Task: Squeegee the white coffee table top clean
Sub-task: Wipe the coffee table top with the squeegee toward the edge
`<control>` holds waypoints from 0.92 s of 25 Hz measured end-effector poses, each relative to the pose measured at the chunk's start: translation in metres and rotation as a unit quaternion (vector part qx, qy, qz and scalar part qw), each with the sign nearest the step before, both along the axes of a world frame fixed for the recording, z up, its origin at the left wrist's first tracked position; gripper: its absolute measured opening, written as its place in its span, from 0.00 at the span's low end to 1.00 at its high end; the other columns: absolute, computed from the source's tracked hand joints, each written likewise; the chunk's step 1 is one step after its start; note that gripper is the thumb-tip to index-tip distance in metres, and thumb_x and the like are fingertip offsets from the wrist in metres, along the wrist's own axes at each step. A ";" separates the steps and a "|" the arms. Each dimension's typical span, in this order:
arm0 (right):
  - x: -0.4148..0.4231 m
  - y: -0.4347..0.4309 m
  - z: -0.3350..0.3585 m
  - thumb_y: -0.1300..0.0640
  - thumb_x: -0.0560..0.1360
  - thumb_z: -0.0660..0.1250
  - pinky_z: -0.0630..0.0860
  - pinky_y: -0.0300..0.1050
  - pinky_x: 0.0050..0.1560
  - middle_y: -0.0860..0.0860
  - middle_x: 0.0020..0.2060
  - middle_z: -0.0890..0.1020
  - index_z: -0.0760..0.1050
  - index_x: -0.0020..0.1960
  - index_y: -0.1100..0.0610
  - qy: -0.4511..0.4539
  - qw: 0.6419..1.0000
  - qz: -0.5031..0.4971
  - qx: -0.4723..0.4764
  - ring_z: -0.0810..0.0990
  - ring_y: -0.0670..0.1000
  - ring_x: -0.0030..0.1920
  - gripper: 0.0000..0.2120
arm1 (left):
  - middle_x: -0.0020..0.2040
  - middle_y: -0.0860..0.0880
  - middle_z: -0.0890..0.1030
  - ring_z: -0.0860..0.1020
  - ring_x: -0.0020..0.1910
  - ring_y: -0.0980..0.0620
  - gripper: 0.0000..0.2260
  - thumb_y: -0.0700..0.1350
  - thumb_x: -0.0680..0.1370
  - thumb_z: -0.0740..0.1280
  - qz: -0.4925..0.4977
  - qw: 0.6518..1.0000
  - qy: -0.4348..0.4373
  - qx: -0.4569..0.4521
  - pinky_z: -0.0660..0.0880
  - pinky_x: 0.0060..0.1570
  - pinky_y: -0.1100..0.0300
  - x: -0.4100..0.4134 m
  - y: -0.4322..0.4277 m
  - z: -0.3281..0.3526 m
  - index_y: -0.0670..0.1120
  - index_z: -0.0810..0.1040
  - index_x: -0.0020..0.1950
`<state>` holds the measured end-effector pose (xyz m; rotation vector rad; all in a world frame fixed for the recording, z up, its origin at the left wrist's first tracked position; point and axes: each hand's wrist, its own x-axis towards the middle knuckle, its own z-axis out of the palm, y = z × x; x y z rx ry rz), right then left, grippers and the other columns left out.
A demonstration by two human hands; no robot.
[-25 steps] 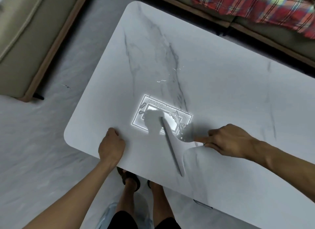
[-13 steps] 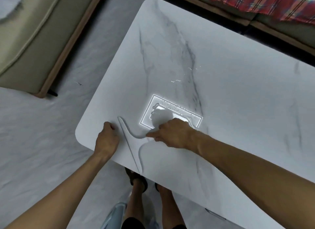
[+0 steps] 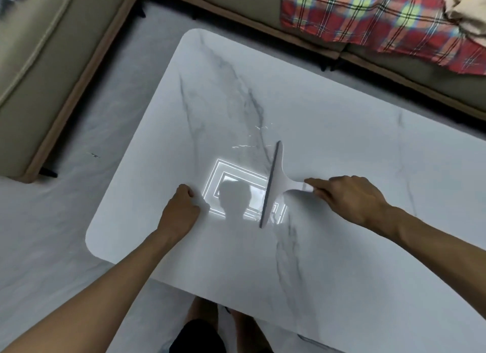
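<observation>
1. The right hand (image 3: 349, 197) is gripping the squeegee (image 3: 275, 180) by its handle.
2. Its dark blade is lying on the white coffee table top (image 3: 342, 111), between the two hands.
3. The left hand (image 3: 181, 208) is resting on the top as a fist, holding nothing, well apart from the right.
4. Water streaks (image 3: 244, 145) are glinting just beyond the blade's far end.

A home living room: beige sofas (image 3: 47, 71) flank a marble coffee table (image 3: 342, 147), plaid blanket (image 3: 368, 19) draped.
</observation>
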<state>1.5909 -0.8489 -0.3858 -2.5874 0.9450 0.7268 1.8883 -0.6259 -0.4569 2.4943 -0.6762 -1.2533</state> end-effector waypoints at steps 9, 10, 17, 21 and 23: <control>0.164 -0.120 -0.006 0.51 0.82 0.49 0.71 0.48 0.32 0.59 0.48 0.78 0.68 0.57 0.51 -0.181 0.914 -0.358 0.058 0.75 0.60 0.45 0.11 | 0.64 0.36 0.66 0.64 0.67 0.35 0.13 0.39 0.71 0.65 -0.182 0.981 -0.064 -0.023 0.66 0.65 0.48 0.024 -0.100 -0.030 0.40 0.71 0.55; 0.186 -0.134 -0.014 0.51 0.81 0.49 0.66 0.45 0.27 0.59 0.46 0.76 0.66 0.52 0.51 -0.192 0.896 -0.394 0.068 0.73 0.58 0.42 0.09 | 0.68 0.32 0.63 0.60 0.70 0.34 0.16 0.40 0.73 0.64 -0.205 0.978 -0.045 0.008 0.64 0.69 0.47 0.027 -0.106 -0.033 0.38 0.70 0.60; 0.179 -0.116 -0.035 0.51 0.83 0.49 0.71 0.50 0.40 0.60 0.46 0.81 0.66 0.65 0.53 -0.128 0.951 -0.281 0.007 0.75 0.65 0.43 0.15 | 0.70 0.25 0.54 0.50 0.74 0.29 0.20 0.40 0.73 0.60 -0.200 0.972 0.059 0.107 0.63 0.71 0.44 0.034 -0.138 -0.018 0.38 0.66 0.65; 0.086 -0.063 -0.012 0.47 0.83 0.47 0.77 0.52 0.44 0.55 0.41 0.83 0.60 0.73 0.43 -0.028 0.964 -0.263 0.033 0.78 0.61 0.39 0.19 | 0.72 0.21 0.45 0.42 0.74 0.25 0.21 0.42 0.74 0.61 -0.204 0.966 0.051 0.149 0.55 0.74 0.42 0.027 -0.150 -0.012 0.38 0.66 0.66; 0.046 -0.042 0.007 0.47 0.83 0.48 0.77 0.52 0.45 0.54 0.42 0.83 0.58 0.75 0.44 0.029 0.964 -0.260 0.040 0.80 0.59 0.40 0.21 | 0.71 0.20 0.43 0.42 0.73 0.22 0.24 0.43 0.74 0.61 -0.212 0.962 0.041 0.168 0.53 0.74 0.41 0.024 -0.156 -0.011 0.37 0.64 0.69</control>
